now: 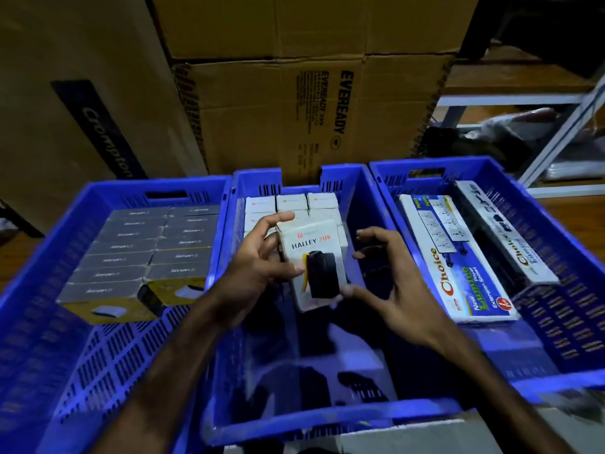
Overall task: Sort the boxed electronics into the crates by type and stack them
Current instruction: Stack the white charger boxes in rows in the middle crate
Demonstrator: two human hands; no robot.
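Left hand (258, 257) grasps white Halley box (314, 257) over middle crate (327, 417), right hand (389, 283) loosely steadying its lower corner, probably lining it up with matching white boxes (291, 204) behind.

I see three blue crates: the left crate (39, 290), the middle crate (327, 417) and the right crate (556, 257), all with slotted walls. The held box (311, 244) is white with black and red letters. The stacked boxes (131, 257) are grey on top, yellow in front. The cartons (255, 109) are brown.
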